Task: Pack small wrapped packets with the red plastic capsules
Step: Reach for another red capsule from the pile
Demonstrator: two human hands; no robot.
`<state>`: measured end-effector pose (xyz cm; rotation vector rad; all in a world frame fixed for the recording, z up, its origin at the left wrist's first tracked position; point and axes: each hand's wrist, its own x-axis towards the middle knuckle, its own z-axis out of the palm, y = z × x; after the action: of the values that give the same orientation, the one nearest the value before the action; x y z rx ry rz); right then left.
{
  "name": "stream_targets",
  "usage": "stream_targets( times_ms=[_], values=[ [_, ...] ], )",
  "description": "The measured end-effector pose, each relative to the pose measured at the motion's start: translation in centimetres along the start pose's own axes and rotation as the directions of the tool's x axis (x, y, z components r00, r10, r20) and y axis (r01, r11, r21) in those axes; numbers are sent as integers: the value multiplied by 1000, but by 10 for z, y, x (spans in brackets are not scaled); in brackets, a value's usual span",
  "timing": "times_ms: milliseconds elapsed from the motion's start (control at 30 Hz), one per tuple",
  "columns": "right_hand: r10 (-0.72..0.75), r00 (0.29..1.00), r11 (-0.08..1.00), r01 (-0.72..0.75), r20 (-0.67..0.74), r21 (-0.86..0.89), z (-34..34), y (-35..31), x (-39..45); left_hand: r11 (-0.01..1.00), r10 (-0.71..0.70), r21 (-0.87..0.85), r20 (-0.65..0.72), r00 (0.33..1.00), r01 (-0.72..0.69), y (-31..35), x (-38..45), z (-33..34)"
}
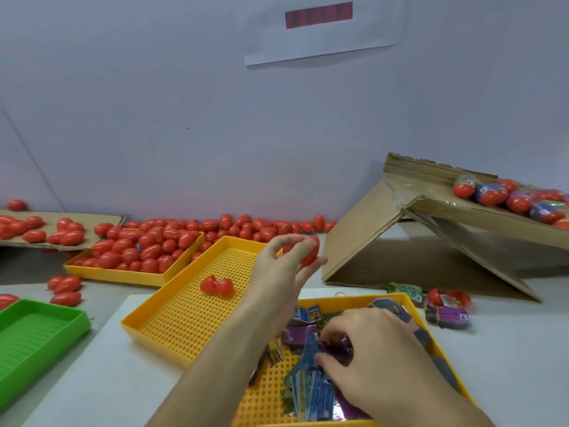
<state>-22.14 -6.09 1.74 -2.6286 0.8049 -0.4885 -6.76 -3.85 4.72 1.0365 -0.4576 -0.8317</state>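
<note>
At far left sits a green tray (pixel 40 331). Behind it, a yellow tray (pixel 123 274) is heaped with closed red capsules (pixel 144 248), and more line the wall. A second yellow tray (pixel 184 318) holds 1 opened capsule (pixel 216 285). Above its far end, my left hand (pixel 284 263) grasps a red capsule (pixel 310 254) in curled fingers. Nearest me, my right hand (pixel 366 349) pinches a purple packet (pixel 337 349) among the wrapped packets (pixel 311 386) in a third yellow tray (pixel 443 349). At right, a cardboard box (pixel 400 241) carries filled capsules.
</note>
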Motion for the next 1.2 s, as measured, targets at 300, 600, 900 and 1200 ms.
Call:
stream_targets(
  times_ms=[300, 600, 900, 1200],
  values=[
    [120, 980, 985, -98, -159, 143, -3, 7, 4, 992, -67, -113, -34, 997, 63, -8, -37, -22],
    [301, 917, 809, -99, -263, 580, -11, 17, 8, 1000, -26, -12, 56, 998, 27, -17, -47, -19],
    [300, 942, 832, -182, -149, 523, -15, 17, 7, 988, -22, 153, 4, 1000, 21, -25, -43, -25],
    [271, 957, 718, -132, -99, 684, -25, 23, 7, 963, 6, 269, 62, 998, -23, -24, -46, -27]
  ],
)
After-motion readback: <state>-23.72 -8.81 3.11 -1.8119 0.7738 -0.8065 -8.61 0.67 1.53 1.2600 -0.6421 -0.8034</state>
